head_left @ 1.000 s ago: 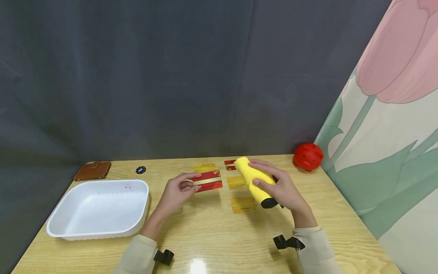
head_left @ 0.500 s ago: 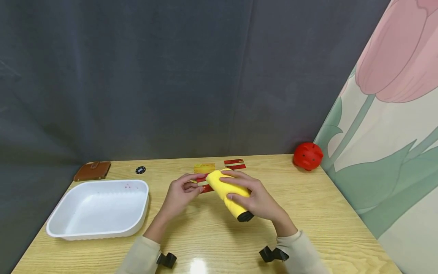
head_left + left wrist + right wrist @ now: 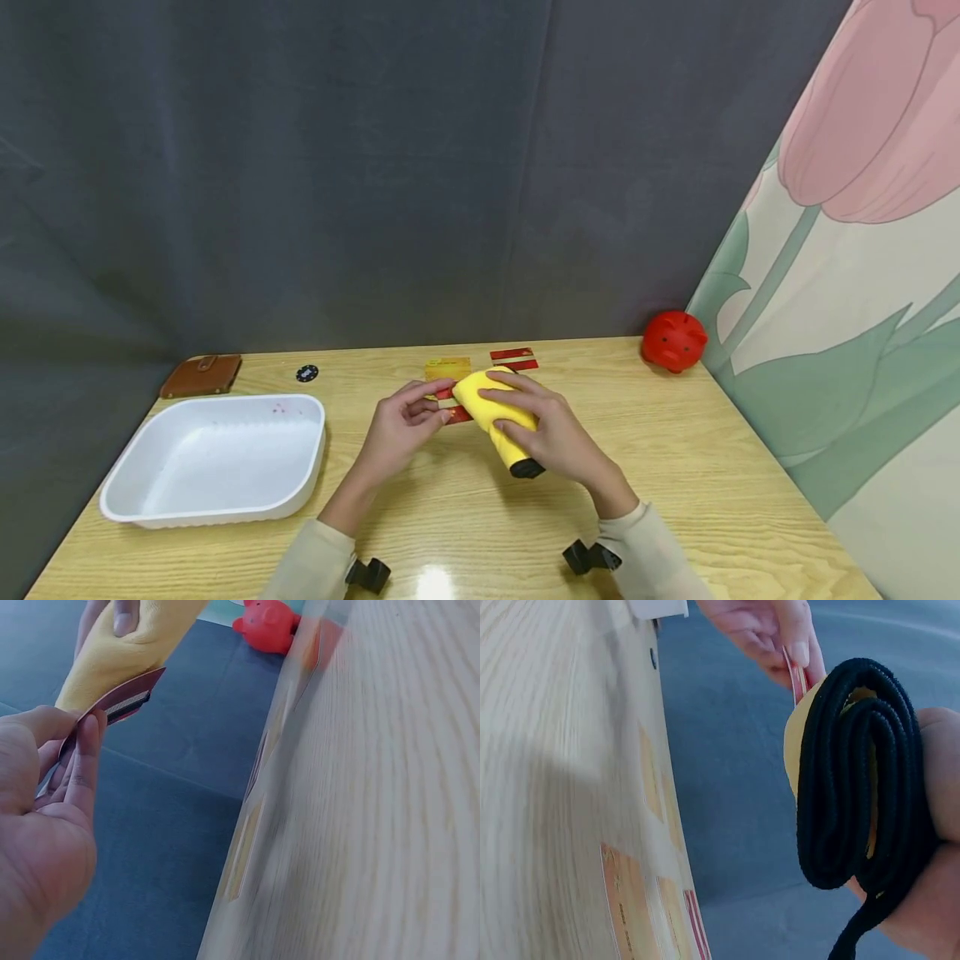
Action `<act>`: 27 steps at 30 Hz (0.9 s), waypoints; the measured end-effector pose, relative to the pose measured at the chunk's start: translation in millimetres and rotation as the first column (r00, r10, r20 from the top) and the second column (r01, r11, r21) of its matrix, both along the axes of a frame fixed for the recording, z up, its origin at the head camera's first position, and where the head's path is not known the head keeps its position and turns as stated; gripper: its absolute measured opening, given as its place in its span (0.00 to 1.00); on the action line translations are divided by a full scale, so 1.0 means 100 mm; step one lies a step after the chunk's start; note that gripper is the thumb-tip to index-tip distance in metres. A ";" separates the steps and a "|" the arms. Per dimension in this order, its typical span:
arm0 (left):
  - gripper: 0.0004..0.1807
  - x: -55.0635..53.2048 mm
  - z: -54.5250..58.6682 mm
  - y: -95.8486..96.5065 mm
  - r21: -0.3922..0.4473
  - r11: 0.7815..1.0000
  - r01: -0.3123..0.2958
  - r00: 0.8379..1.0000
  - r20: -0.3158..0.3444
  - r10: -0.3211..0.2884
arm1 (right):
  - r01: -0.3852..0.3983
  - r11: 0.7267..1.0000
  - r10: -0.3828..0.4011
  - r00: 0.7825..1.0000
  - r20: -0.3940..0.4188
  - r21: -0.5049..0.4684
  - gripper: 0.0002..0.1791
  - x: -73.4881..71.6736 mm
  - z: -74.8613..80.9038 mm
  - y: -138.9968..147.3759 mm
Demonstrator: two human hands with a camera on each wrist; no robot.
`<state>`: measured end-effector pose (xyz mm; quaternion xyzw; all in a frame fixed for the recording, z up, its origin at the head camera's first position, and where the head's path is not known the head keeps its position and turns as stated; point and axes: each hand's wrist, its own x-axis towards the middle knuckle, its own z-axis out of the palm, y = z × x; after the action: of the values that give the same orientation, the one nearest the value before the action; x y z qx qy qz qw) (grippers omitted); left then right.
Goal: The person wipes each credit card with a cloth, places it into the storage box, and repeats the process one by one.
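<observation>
My left hand (image 3: 400, 433) pinches a red bank-style card (image 3: 459, 414) with a pale stripe between thumb and fingers, raised above the table. In the left wrist view, the card (image 3: 129, 699) looks slightly bent, with the cloth up against it. A rolled yellow cloth (image 3: 491, 404) with a black edge is gripped by my right hand (image 3: 555, 433), and it covers the card's right part in the head view. From the right wrist, the cloth's black folded end (image 3: 859, 780) faces the camera.
On the table lie a yellow card (image 3: 448, 367), a red card (image 3: 514, 358), and yellow cards (image 3: 630, 907) seen from the right wrist. A white tray (image 3: 315, 433), brown wallet (image 3: 201, 376) and black chip (image 3: 307, 373) are left; a red piggy bank (image 3: 674, 342) stands far right.
The right hand has brought the cloth leftward onto the red card, then stayed near it. The left hand keeps its pinch and has shifted slightly right.
</observation>
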<state>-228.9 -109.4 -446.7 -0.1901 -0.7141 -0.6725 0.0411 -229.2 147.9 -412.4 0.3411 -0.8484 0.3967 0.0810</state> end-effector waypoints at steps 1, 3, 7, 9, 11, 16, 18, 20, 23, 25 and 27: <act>0.21 0.00 0.01 0.00 -0.001 1.000 -0.006 1.000 -0.002 0.006 | 0.009 1.000 -0.009 1.000 0.004 -0.004 0.25 -0.01 0.00 0.02; 0.21 0.01 0.02 0.00 0.000 1.000 -0.018 1.000 -0.004 0.018 | 0.023 1.000 -0.023 1.000 -0.003 -0.016 0.26 -0.05 -0.01 0.06; 0.20 0.03 0.06 -0.03 -0.003 0.999 -0.037 0.999 -0.018 0.037 | 0.057 0.997 -0.058 0.998 -0.014 -0.053 0.27 -0.10 -0.02 0.19; 0.19 0.03 0.07 -0.06 -0.007 0.999 -0.035 0.999 -0.019 0.035 | 0.073 0.994 -0.074 0.997 -0.016 -0.078 0.26 -0.13 -0.01 0.26; 0.19 0.03 0.08 -0.08 -0.015 0.999 -0.038 0.999 -0.015 0.038 | 0.091 0.990 -0.092 0.996 -0.006 -0.106 0.26 -0.15 0.00 0.33; 0.18 0.04 0.11 -0.10 -0.014 0.999 -0.046 0.999 0.011 0.046 | 0.123 0.976 -0.115 0.992 0.054 -0.178 0.26 -0.16 0.04 0.45; 0.18 0.03 0.12 -0.10 -0.009 0.999 -0.043 0.999 0.017 0.043 | 0.132 0.971 -0.120 0.990 0.073 -0.198 0.26 -0.16 0.05 0.48; 0.18 0.03 0.13 -0.10 -0.008 0.999 -0.039 0.999 0.017 0.040 | 0.143 0.967 -0.128 0.988 0.084 -0.209 0.26 -0.16 0.06 0.50; 0.19 0.03 0.12 -0.09 -0.011 0.999 -0.035 0.999 0.019 0.035 | 0.150 0.965 -0.134 0.987 0.087 -0.216 0.26 -0.16 0.07 0.52; 0.19 0.04 0.12 -0.09 -0.013 0.999 -0.035 0.999 0.023 0.035 | 0.150 0.965 -0.134 0.987 0.085 -0.217 0.26 -0.15 0.08 0.52; 0.19 0.04 0.12 -0.10 -0.012 0.999 -0.031 0.999 0.026 0.032 | 0.148 0.964 -0.133 0.988 0.081 -0.220 0.25 -0.15 0.09 0.53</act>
<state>-225.1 -119.0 -434.3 -0.1701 -0.7215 -0.6699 0.0410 -243.8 200.5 -403.5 0.2556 -0.8221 0.4946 0.1190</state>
